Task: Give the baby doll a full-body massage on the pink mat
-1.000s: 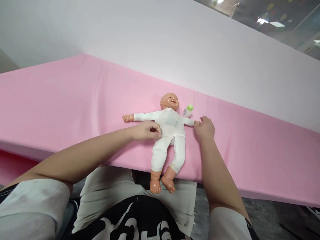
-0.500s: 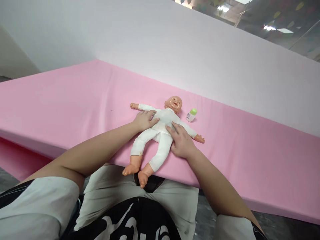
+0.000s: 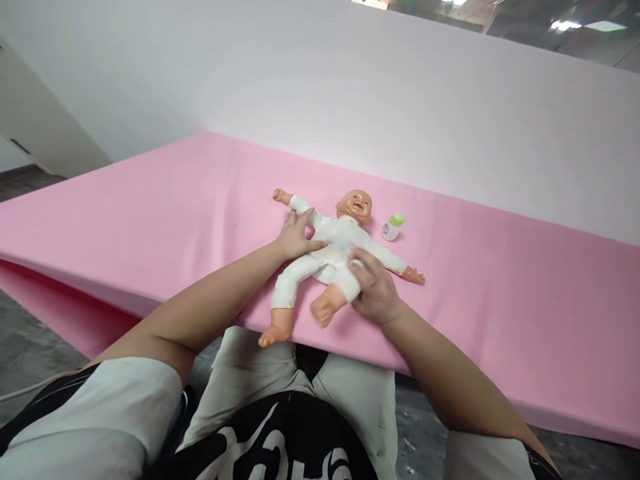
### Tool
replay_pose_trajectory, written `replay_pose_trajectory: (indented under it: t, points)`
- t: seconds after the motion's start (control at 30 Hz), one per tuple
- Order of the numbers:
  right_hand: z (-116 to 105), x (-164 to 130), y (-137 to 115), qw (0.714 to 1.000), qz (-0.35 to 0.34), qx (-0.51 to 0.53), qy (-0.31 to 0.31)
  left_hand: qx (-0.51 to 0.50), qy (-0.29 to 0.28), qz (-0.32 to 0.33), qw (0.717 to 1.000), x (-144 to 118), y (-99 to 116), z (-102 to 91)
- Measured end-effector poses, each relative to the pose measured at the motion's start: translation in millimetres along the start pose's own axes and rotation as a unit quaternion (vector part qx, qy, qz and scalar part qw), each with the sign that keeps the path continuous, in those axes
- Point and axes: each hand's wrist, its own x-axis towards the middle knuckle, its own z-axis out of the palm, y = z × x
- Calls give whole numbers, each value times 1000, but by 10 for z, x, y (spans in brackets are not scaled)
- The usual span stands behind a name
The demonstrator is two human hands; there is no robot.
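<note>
Head view: only cam; looks down at person's lap, counter edge & doll.
Doll (image 3: 344,232): on its back on counter (image 3: 505,287), head (image 3: 355,205) away from person, legs twd person; white cloth body, arms spread.
L hand (image 3: 296,237): fingers spread, laid on doll's side; thumb on torso, fingertips by its upper arm. Resting, not clenched.
R hand (image 3: 376,291): curled round bent leg (image 3: 346,282) on person's R; exact finger hold partly hidden. Hands well apart from each other, both touching doll.
Bent-leg foot (image 3: 327,304): off to the L of R hand, blurred, prob. mid-motion; height above counter unclear.
Other leg (image 3: 286,291): lies twd person, foot (image 3: 277,330) at counter edge.
Bottle (image 3: 393,229): green cap, whitish body, nr doll's head on R side; touched by neither hand.
Backdrop: pale wall (image 3: 310,80) behind counter.
Leg work: step in hand looks like bending one leg w/ R hand while L hand steadies torso (judgement).
Next hold: any further move prob. calls for light grip on leg, L hand firm so soft body doesn't slide or twist.
</note>
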Motion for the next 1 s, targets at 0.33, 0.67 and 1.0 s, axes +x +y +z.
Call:
replay_pose_trajectory:
  t: [0.33,0.67,1.0]
  points:
    - [-143,3,294,986,157,-59,10,51,69,173,981,-124,161,-56]
    - [-114,83,102,990,107,-20,-87,116,-17,305,945,-203,334,-99]
    - [-180,160,-411,986,-37,121,-110,-113,89,107,984,49,-157,-96]
